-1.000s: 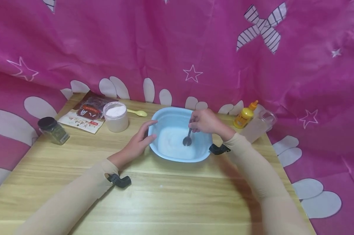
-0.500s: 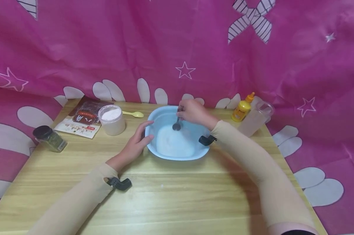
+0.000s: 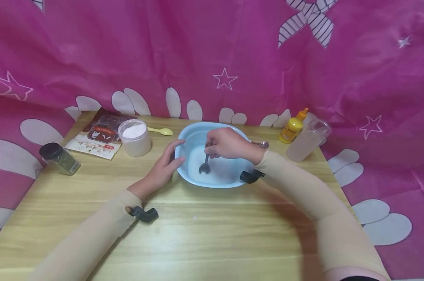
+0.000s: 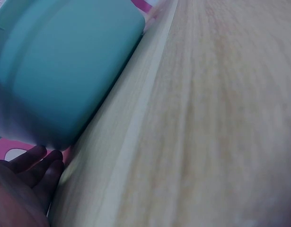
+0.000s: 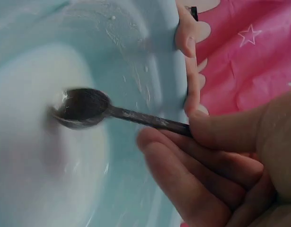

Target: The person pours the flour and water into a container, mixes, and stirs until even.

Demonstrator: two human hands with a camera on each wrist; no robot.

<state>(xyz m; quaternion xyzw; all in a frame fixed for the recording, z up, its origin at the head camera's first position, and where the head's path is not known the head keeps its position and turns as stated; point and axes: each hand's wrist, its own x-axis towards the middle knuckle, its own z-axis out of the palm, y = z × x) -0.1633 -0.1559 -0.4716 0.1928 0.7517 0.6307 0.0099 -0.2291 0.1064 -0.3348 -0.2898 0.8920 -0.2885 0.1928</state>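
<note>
While the left hand steadies the bowl open-fingered, the right hand pinches the spoon, now nearer left.

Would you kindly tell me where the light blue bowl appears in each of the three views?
Head: light blue bowl at table centre.
Left wrist: it fills the upper left.
Right wrist: its inside fills the left.
Shared landmark: left hand on the bowl's side, thumb over the rim.

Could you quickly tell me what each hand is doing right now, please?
Left hand: open, resting against the bowl.
Right hand: holding the spoon in the bowl.
</note>
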